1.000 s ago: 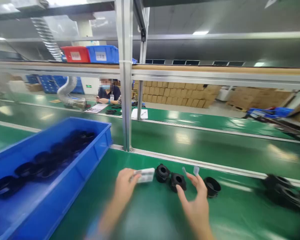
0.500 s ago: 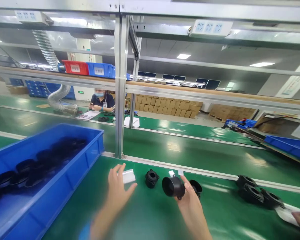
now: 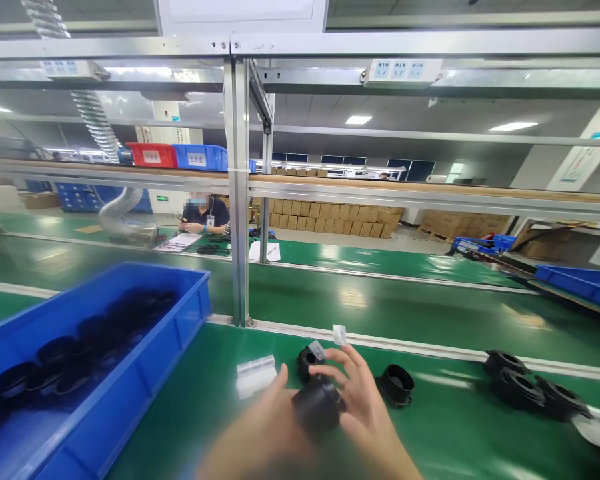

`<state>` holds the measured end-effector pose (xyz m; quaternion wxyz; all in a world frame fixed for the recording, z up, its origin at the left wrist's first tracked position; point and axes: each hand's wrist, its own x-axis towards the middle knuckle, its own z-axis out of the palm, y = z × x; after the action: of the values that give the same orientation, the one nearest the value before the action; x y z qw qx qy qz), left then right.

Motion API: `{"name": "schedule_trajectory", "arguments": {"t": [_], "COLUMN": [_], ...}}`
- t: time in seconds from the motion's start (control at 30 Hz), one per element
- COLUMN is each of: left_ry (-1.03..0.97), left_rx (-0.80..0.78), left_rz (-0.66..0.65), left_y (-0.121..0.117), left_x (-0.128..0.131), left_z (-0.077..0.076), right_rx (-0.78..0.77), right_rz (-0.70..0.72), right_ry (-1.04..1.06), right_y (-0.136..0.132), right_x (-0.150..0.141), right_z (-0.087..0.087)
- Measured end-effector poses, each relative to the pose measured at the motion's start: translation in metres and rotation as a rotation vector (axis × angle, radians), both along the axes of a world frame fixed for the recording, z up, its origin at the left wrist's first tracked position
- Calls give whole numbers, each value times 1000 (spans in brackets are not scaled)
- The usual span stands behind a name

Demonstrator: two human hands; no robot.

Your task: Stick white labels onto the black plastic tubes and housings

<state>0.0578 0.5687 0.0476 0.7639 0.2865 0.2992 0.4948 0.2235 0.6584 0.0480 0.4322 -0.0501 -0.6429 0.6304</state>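
Observation:
My left hand (image 3: pixel 273 427), partly blurred, is closed around a black cup-shaped plastic housing (image 3: pixel 319 405). Close against the housing's right side is my right hand (image 3: pixel 367 407), its fingers spread and curved. Small white labels hang at its fingertips, one label (image 3: pixel 339 335) upright and another label (image 3: pixel 317 350) tilted. Behind the hands a black ring-shaped part (image 3: pixel 306 360) stands on the green bench, partly covered by fingers. A second black housing (image 3: pixel 397 385) sits open-side up to the right. Left of the hands lies a white piece with a clear strip (image 3: pixel 256 377).
A blue bin (image 3: pixel 180 320) full of black parts stands at left. Several black ring parts (image 3: pixel 517 387) lie at right, near a white object (image 3: pixel 595 432) and another person's fingertips. A metal post (image 3: pixel 240 267) rises behind the bench. A seated person (image 3: pixel 205 213) works across.
My left hand has moved right from beside the white piece and taken hold of the housing. The housing has come left and nearer; my right fingers have spread from it. The view has tilted up.

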Motion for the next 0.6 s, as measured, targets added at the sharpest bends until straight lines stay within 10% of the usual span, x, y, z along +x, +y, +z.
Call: {"name": "schedule_trajectory", "arguments": {"t": [0.33,0.6], "left_ry": [-313,-261], "left_rx": [-121,-164], "left_rz": [46,86], "left_y": [-5,-8], "left_x": [20,35], "left_z": [6,8], "right_rx": [-536,-523], "right_rz": [52,15], "right_ry": [-80,-71], "right_y": [9,13], "right_x": [-13,-9], "right_z": [-28,-37]}}
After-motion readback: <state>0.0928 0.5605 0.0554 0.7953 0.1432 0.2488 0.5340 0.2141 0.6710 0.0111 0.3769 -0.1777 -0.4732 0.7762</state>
